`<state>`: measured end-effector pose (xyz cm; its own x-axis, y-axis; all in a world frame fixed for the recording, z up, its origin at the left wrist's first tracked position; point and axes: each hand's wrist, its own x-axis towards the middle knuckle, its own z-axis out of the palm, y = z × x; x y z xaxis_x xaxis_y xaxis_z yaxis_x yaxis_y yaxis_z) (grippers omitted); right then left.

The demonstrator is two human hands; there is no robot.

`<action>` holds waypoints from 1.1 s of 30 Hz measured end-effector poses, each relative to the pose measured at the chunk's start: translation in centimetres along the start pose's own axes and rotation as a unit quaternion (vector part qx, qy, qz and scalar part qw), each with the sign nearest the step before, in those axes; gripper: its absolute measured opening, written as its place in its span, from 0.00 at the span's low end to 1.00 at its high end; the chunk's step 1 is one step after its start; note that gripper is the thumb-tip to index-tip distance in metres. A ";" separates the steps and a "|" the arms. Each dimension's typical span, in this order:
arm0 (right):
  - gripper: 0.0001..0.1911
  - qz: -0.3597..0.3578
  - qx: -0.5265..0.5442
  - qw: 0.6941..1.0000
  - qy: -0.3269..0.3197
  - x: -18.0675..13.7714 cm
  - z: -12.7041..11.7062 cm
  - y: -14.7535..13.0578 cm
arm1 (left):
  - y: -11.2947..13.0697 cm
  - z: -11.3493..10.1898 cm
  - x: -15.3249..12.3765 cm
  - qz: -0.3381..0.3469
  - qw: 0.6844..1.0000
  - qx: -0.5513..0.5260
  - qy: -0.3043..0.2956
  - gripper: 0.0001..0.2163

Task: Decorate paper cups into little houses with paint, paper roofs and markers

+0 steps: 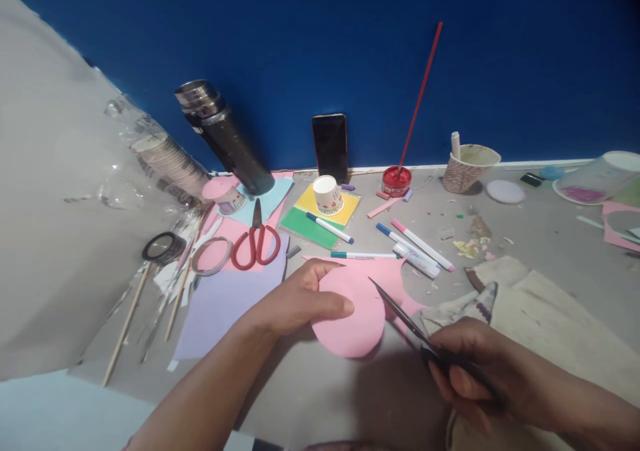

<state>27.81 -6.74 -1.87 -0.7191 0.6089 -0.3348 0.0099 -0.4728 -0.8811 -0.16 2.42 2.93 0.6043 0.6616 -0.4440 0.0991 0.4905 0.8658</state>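
Note:
My left hand (300,296) grips a sheet of pink paper (350,331) with the thumb on top. The paper's near edge is cut to a rounded curve, and more pink paper spreads out behind it. In my right hand (480,371) is a pair of dark-handled scissors (407,321), fingers wrapped around the handles. Its blades point up and left, with the tip over the pink paper near a short cut line. Red-handled scissors (257,241) lie beyond my left hand on pink and purple sheets (225,311).
Behind the paper lie several markers (417,238) and a small decorated paper cup (329,196) on coloured sheets. A flask (230,141), a phone (331,146) and a red tub (397,181) with a stick stand by the blue wall. A beige cloth (550,331) lies at right.

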 end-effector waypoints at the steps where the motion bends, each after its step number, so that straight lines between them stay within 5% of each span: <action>1: 0.34 0.005 0.005 1.000 -0.002 0.0 0.0 0.1 | 0.0 0.0 0.0 -0.002 1.000 0.000 -0.001 0.12; 14: 0.34 0.007 -0.016 1.000 -0.011 -0.1 0.0 0.3 | 0.0 -0.1 0.1 0.010 0.999 -0.010 -0.053 0.08; 22: 0.33 -0.017 -0.007 1.000 -0.020 0.1 0.0 0.3 | -0.2 -0.1 0.1 0.001 0.999 -0.007 -0.042 0.11; 33: 0.38 0.038 -0.037 0.998 -0.017 -0.3 -0.2 0.6 | 0.4 0.0 -0.2 -0.011 0.998 0.063 -0.024 0.08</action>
<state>28.14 -7.09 -2.39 -0.7377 0.5505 -0.3907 0.1155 -0.4674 -0.8765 -0.28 2.48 3.32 0.6383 0.6216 -0.4541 0.2094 0.4275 0.8795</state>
